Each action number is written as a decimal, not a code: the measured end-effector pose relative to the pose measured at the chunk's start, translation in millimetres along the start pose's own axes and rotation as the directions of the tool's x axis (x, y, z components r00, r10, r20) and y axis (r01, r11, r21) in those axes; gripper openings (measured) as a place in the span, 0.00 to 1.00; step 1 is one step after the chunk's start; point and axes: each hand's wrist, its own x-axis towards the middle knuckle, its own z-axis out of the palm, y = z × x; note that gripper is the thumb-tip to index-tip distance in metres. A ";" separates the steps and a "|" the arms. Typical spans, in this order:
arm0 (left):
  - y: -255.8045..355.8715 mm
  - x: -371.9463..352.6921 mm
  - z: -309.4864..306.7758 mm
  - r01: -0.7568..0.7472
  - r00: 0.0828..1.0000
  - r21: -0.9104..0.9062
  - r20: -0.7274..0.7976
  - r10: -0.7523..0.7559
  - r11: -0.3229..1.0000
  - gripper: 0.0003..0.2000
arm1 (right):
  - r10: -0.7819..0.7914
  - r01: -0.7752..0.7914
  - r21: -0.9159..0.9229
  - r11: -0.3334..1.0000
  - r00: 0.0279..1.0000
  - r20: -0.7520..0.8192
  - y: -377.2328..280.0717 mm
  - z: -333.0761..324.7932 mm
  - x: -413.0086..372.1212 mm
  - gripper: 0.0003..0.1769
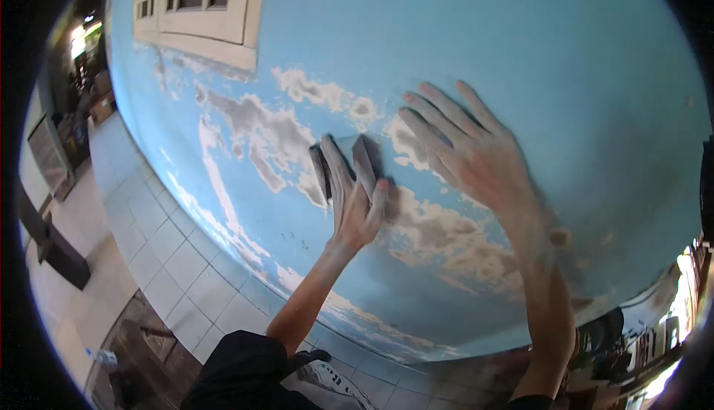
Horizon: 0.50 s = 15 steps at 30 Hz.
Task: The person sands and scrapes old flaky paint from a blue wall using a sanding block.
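Note:
My left hand, dusted with pale powder, presses a folded piece of dark grey sandpaper to the blue wall. Its fingers lie over the sheet, and the thumb is to the right. Higher up and to the right, my right hand rests flat on the wall with its fingers spread and nothing in it. Around both hands the wall has irregular white and grey patches where the blue paint is gone. The sandpaper's face against the wall is hidden.
A cream-framed window is at the upper left of the wall. Pale floor tiles run along its foot. At the lower left are a dark wooden piece and a plastic bottle. Blurred clutter stands at the lower right.

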 end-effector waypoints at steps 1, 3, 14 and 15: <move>-1.4 5.8 -0.2 0.013 1.000 -0.005 -0.028 -0.013 1.000 0.34 | -0.005 0.005 -0.010 1.000 0.999 -0.036 4.1 4.2 8.6 0.24; -1.7 18.4 9.5 0.008 0.993 0.063 -0.119 0.000 0.998 0.34 | -0.015 0.014 -0.008 1.000 0.995 -0.101 17.2 8.1 24.4 0.23; 0.8 2.6 -1.9 0.052 0.997 0.069 0.058 -0.056 0.996 0.37 | -0.167 0.143 -0.094 0.985 0.925 -0.340 35.3 19.1 47.9 0.11; 4.1 2.7 3.4 0.104 0.993 0.059 0.057 -0.108 0.993 0.38 | -0.159 0.140 -0.080 0.987 0.922 -0.354 33.4 20.9 48.1 0.11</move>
